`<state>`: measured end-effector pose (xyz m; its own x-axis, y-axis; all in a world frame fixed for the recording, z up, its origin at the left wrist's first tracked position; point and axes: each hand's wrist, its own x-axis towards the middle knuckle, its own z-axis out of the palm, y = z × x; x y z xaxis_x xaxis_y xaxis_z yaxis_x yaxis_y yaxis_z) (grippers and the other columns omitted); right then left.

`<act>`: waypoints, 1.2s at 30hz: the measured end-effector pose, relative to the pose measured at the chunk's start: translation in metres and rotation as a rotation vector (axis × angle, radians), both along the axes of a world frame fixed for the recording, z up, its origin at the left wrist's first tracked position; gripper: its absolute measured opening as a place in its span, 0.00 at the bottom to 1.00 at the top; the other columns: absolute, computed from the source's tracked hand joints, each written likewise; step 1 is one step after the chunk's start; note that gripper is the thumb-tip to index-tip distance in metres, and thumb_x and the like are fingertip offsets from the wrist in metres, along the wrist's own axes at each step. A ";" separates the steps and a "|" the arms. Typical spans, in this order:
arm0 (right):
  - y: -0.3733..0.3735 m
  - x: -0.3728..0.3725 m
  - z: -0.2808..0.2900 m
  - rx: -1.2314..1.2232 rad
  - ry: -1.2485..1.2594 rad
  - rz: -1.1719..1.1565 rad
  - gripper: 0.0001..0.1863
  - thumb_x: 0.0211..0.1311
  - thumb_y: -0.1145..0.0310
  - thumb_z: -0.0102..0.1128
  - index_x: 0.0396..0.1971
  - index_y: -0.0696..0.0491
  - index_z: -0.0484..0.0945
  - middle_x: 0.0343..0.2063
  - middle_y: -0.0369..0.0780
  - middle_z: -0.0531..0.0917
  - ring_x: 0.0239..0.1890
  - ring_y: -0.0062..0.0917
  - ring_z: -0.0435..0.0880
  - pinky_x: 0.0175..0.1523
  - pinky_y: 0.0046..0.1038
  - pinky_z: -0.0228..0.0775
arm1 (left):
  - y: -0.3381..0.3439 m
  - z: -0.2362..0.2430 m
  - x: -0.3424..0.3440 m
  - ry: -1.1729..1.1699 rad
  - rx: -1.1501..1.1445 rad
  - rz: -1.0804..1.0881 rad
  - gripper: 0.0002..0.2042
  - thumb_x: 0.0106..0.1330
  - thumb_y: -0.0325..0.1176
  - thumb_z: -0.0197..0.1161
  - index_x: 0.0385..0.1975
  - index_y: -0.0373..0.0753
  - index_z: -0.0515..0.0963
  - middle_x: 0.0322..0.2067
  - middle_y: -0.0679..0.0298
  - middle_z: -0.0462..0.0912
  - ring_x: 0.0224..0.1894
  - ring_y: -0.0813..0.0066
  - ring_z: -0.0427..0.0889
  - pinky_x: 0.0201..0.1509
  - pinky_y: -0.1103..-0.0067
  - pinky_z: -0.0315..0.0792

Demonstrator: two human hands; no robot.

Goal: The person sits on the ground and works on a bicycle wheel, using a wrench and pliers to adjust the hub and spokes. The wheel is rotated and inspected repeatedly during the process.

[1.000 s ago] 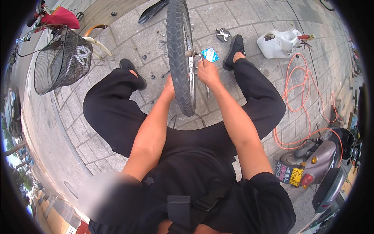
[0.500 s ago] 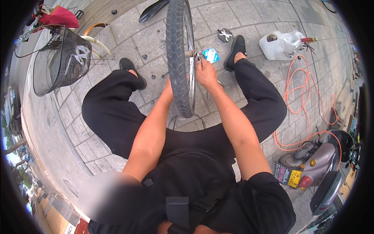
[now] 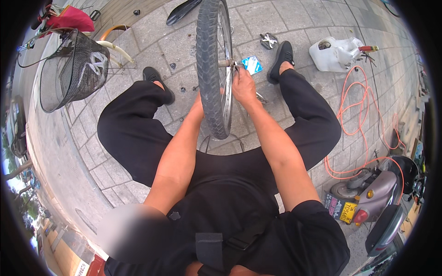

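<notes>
A bicycle wheel (image 3: 209,87) with a black knobbly tyre stands upright between my knees. Its hub (image 3: 224,63) shows at the axle end on the right side. My right hand (image 3: 244,87) is closed by that axle end, fingers pinched around something small and dark that I cannot make out. Low on the wheel's left side is my left hand (image 3: 198,106); the tyre and spokes hide its fingers. Just beyond my right fingertips a blue and white card or packet (image 3: 252,65) lies on the paving.
Small dark parts (image 3: 173,66) are scattered left of the wheel. A pedal (image 3: 268,41) lies near my right shoe. Farther right are a cut white plastic jug (image 3: 334,54), an orange hose (image 3: 341,110) and a parked scooter (image 3: 384,191). A black mesh basket (image 3: 69,76) is at left.
My right hand stays at the axle end and has shifted very slightly. The wheel and my left arm look almost unchanged; the whole view has moved a little.
</notes>
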<state>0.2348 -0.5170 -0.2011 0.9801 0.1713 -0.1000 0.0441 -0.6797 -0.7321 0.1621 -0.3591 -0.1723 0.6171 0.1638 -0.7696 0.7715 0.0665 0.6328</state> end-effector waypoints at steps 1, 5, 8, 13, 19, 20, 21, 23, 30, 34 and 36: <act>0.002 0.000 0.000 0.005 -0.011 0.005 0.17 0.74 0.65 0.49 0.56 0.56 0.75 0.46 0.56 0.80 0.47 0.57 0.81 0.53 0.50 0.74 | 0.002 -0.006 -0.001 -0.003 0.019 -0.011 0.14 0.59 0.39 0.73 0.37 0.35 0.82 0.32 0.65 0.82 0.35 0.76 0.76 0.37 0.71 0.75; 0.001 0.000 -0.007 0.034 -0.080 -0.001 0.17 0.73 0.66 0.50 0.57 0.56 0.74 0.47 0.55 0.80 0.47 0.57 0.80 0.52 0.50 0.75 | 0.007 -0.006 0.002 -0.016 0.020 -0.109 0.14 0.59 0.40 0.73 0.34 0.35 0.82 0.30 0.65 0.80 0.34 0.76 0.75 0.35 0.72 0.73; -0.001 0.001 -0.011 0.046 -0.096 0.014 0.17 0.73 0.67 0.50 0.58 0.56 0.73 0.48 0.55 0.79 0.47 0.58 0.80 0.52 0.51 0.75 | 0.006 0.006 0.001 -0.050 0.002 -0.104 0.14 0.61 0.42 0.72 0.33 0.35 0.82 0.28 0.66 0.78 0.30 0.76 0.74 0.32 0.73 0.71; 0.002 0.002 -0.016 0.045 -0.123 0.030 0.18 0.73 0.68 0.50 0.58 0.56 0.72 0.47 0.54 0.77 0.46 0.58 0.80 0.50 0.51 0.75 | 0.003 0.007 -0.003 -0.117 0.040 -0.060 0.17 0.61 0.43 0.67 0.21 0.33 0.78 0.16 0.60 0.78 0.18 0.69 0.79 0.26 0.70 0.74; 0.000 0.005 -0.023 0.079 -0.167 0.030 0.16 0.72 0.70 0.52 0.56 0.55 0.72 0.44 0.54 0.76 0.46 0.58 0.79 0.49 0.52 0.75 | -0.002 0.024 0.002 -0.055 0.088 -0.069 0.17 0.62 0.43 0.66 0.21 0.34 0.78 0.16 0.59 0.78 0.18 0.68 0.80 0.27 0.70 0.74; 0.001 0.006 -0.023 0.084 -0.174 0.031 0.16 0.71 0.70 0.52 0.56 0.55 0.72 0.44 0.54 0.76 0.46 0.58 0.78 0.49 0.52 0.75 | -0.001 0.023 0.003 -0.048 0.096 -0.083 0.17 0.62 0.43 0.66 0.21 0.34 0.78 0.16 0.59 0.78 0.18 0.68 0.80 0.27 0.70 0.74; 0.000 0.006 -0.022 0.083 -0.168 0.035 0.16 0.71 0.70 0.52 0.56 0.55 0.72 0.44 0.54 0.76 0.46 0.57 0.78 0.49 0.51 0.75 | -0.001 0.023 0.003 -0.042 0.103 -0.097 0.17 0.62 0.43 0.66 0.21 0.34 0.78 0.16 0.58 0.78 0.18 0.68 0.80 0.27 0.70 0.74; -0.002 0.005 -0.021 0.081 -0.160 0.040 0.16 0.71 0.70 0.53 0.57 0.55 0.71 0.44 0.54 0.76 0.47 0.57 0.78 0.50 0.51 0.75 | -0.003 0.024 0.003 -0.041 0.096 -0.098 0.17 0.62 0.43 0.66 0.23 0.33 0.78 0.17 0.58 0.79 0.19 0.67 0.81 0.27 0.70 0.74; -0.022 -0.020 -0.025 0.039 0.076 0.018 0.15 0.71 0.68 0.53 0.51 0.60 0.79 0.46 0.56 0.82 0.50 0.55 0.80 0.56 0.46 0.73 | 0.008 -0.016 -0.012 -0.319 0.180 -0.317 0.15 0.67 0.44 0.62 0.33 0.35 0.80 0.19 0.57 0.81 0.22 0.65 0.83 0.31 0.68 0.76; -0.042 -0.030 -0.046 -0.115 0.241 0.065 0.16 0.69 0.64 0.56 0.46 0.61 0.80 0.43 0.55 0.84 0.47 0.53 0.83 0.54 0.45 0.74 | 0.001 -0.024 -0.010 -0.161 0.169 -0.212 0.16 0.69 0.46 0.59 0.40 0.37 0.80 0.20 0.56 0.82 0.24 0.65 0.84 0.35 0.65 0.77; -0.048 -0.034 -0.054 -0.265 0.057 0.110 0.17 0.70 0.61 0.57 0.44 0.61 0.81 0.41 0.52 0.86 0.42 0.47 0.86 0.50 0.43 0.78 | 0.004 -0.032 -0.011 -0.216 0.197 -0.267 0.18 0.67 0.47 0.61 0.39 0.34 0.80 0.20 0.55 0.82 0.24 0.66 0.84 0.35 0.64 0.77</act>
